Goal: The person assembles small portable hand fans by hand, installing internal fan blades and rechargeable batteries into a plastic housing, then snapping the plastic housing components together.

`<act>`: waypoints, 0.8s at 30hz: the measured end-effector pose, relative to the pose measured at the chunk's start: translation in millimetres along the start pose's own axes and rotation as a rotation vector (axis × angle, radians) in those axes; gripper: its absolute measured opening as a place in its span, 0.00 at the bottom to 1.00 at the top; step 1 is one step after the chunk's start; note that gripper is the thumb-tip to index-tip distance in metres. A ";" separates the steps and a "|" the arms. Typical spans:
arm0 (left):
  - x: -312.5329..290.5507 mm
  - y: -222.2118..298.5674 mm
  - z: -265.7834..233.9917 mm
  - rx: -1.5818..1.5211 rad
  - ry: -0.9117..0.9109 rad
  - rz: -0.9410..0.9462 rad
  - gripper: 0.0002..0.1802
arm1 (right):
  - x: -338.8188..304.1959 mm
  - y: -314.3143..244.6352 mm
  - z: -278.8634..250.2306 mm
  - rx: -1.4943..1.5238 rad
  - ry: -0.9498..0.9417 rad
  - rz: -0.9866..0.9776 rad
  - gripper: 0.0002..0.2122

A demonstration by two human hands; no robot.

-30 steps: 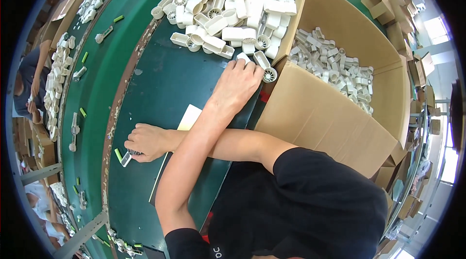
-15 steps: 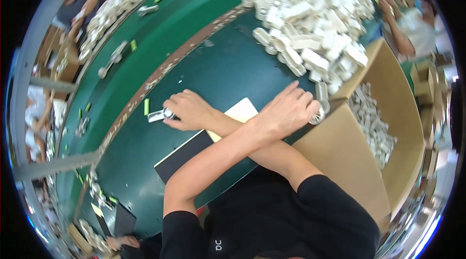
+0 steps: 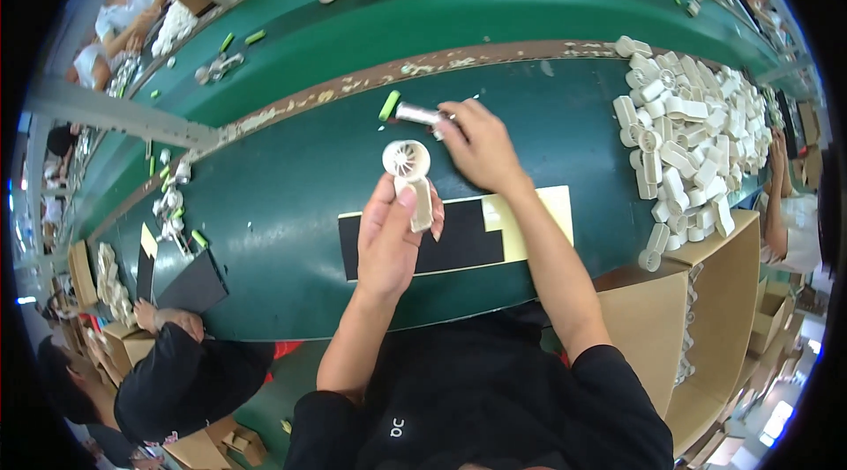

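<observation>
In front of me, my left hand (image 3: 388, 236) holds up a white plastic fan housing (image 3: 421, 205) by its handle. The housing has a round head with radial slots, tilted toward me. Farther off and slightly right, my right hand (image 3: 476, 144) grips the round end of a small fan assembly (image 3: 418, 115) lying on the green tabletop. Its handle part points left, and its round end is mostly hidden by my fingers. A green battery-like cylinder (image 3: 389, 105) lies just left of that assembly. Under my forearms is a black and pale-yellow sheet (image 3: 441, 241).
A large heap of white housings (image 3: 679, 126) covers the table's right side. Beside it stands an open cardboard box (image 3: 719, 329). Beyond a low brown ledge (image 3: 335, 93) runs a green conveyor (image 3: 494, 16) carrying fan parts and green cylinders. A co-worker (image 3: 190, 373) sits at left.
My arms have uncrossed. My left hand has moved from beside the heap to the middle with a white housing. My right hand stays on the fan assembly. The view has turned.
</observation>
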State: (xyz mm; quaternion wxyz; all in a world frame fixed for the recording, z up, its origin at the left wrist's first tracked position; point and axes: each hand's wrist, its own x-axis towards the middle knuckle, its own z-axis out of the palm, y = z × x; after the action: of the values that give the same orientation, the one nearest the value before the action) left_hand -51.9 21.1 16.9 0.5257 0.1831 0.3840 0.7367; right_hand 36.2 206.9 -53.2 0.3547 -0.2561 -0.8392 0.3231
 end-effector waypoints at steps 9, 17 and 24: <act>6.4 16.0 -46.9 -0.005 0.121 0.100 0.25 | 5.6 -34.5 -56.9 0.466 -0.135 0.316 0.13; 13.2 5.7 -46.1 -0.001 0.097 0.165 0.23 | -6.7 -107.3 -104.1 0.627 -0.255 0.171 0.15; 3.8 9.5 -25.3 -0.048 -0.016 0.092 0.26 | -16.8 -110.7 -85.5 0.599 -0.310 0.252 0.12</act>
State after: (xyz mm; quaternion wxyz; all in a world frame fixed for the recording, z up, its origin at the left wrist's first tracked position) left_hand -76.5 13.7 7.4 0.4986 0.1937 0.3531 0.7676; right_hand 89.4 153.5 65.9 0.2398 -0.1901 -0.7131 0.6308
